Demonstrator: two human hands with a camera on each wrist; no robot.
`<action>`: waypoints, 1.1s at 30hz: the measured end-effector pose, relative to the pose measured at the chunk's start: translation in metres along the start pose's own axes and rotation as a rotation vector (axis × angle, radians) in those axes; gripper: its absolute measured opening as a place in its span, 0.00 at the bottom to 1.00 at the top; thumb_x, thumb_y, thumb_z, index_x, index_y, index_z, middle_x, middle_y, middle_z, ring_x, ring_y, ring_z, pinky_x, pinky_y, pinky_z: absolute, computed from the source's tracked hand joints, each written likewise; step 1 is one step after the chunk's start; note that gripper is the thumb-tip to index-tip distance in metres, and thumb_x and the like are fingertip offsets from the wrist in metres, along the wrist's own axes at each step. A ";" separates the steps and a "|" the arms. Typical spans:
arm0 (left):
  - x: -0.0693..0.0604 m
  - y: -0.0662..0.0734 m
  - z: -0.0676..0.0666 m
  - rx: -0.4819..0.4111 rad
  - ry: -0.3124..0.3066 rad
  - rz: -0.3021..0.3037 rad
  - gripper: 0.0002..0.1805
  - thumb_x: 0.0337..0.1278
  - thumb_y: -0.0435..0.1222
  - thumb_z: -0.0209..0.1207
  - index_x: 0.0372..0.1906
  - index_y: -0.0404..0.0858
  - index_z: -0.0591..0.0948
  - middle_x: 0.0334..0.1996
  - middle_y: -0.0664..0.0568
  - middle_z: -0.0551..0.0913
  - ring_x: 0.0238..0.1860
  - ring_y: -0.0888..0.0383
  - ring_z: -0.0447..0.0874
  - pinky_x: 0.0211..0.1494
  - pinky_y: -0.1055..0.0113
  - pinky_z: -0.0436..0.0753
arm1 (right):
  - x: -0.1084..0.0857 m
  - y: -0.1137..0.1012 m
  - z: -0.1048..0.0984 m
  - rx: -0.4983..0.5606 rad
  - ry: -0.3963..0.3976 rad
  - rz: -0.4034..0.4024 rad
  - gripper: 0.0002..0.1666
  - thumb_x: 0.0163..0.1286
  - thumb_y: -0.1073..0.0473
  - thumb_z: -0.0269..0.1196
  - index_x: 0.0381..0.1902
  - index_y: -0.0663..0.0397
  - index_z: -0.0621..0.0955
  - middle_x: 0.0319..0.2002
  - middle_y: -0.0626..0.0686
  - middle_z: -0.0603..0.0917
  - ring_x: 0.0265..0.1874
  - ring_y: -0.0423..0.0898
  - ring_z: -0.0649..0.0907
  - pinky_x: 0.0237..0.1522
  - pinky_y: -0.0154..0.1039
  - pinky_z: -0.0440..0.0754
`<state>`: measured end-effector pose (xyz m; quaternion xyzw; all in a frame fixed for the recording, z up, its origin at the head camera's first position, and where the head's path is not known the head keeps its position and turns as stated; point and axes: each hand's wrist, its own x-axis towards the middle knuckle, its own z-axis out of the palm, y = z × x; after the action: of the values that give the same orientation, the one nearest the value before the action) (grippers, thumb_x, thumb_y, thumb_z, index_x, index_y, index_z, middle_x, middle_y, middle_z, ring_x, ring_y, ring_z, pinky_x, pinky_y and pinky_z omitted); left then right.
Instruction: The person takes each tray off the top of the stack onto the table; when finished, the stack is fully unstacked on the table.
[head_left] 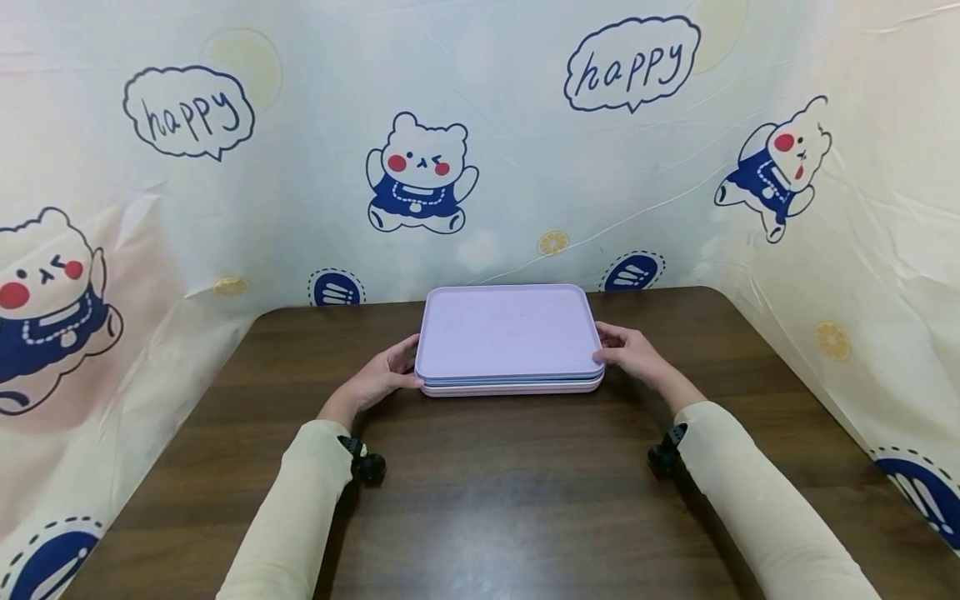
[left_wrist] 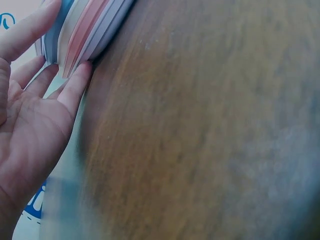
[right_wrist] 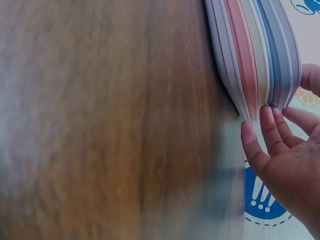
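Observation:
A stack of shallow rectangular trays (head_left: 513, 388) lies on the brown wooden table (head_left: 495, 492), near its far edge in the head view. The top lilac tray (head_left: 510, 333) has a raised rim and a bare inside. Blue, cream, pink and pale purple edges show below it in both wrist views. My left hand (head_left: 380, 375) holds the stack's left end, thumb near the front corner, fingertips against the side. At the right end my right hand (head_left: 633, 354) grips with its thumb at the top rim and its fingers along the side edges.
A pale cloth (head_left: 517, 167) printed with bears and "happy" bubbles hangs behind and at both sides of the table. Small black cameras (head_left: 369, 467) sit on the wrists over cream sleeves (head_left: 292, 508).

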<state>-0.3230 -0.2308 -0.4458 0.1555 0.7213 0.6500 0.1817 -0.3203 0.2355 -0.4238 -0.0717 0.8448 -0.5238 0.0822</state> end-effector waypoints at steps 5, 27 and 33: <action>0.001 -0.002 -0.001 0.003 -0.009 0.004 0.52 0.52 0.26 0.67 0.77 0.44 0.50 0.77 0.50 0.48 0.75 0.48 0.48 0.72 0.52 0.56 | 0.001 -0.001 0.002 -0.019 0.018 -0.015 0.40 0.65 0.63 0.63 0.73 0.60 0.62 0.64 0.66 0.70 0.55 0.59 0.72 0.62 0.53 0.70; -0.001 0.001 0.000 0.037 0.005 -0.003 0.52 0.52 0.29 0.69 0.77 0.44 0.51 0.76 0.50 0.49 0.75 0.48 0.49 0.72 0.51 0.56 | 0.023 -0.009 0.005 0.002 0.056 0.043 0.39 0.65 0.67 0.58 0.73 0.59 0.61 0.67 0.65 0.66 0.60 0.60 0.69 0.63 0.54 0.69; 0.000 0.002 0.000 0.031 -0.005 -0.010 0.52 0.53 0.28 0.67 0.78 0.44 0.49 0.77 0.49 0.47 0.75 0.47 0.47 0.72 0.50 0.54 | 0.023 -0.013 0.005 0.039 0.064 0.064 0.38 0.67 0.69 0.56 0.74 0.59 0.60 0.68 0.65 0.64 0.62 0.61 0.68 0.63 0.53 0.69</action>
<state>-0.3229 -0.2305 -0.4438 0.1563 0.7317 0.6373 0.1843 -0.3410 0.2202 -0.4155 -0.0262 0.8384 -0.5395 0.0736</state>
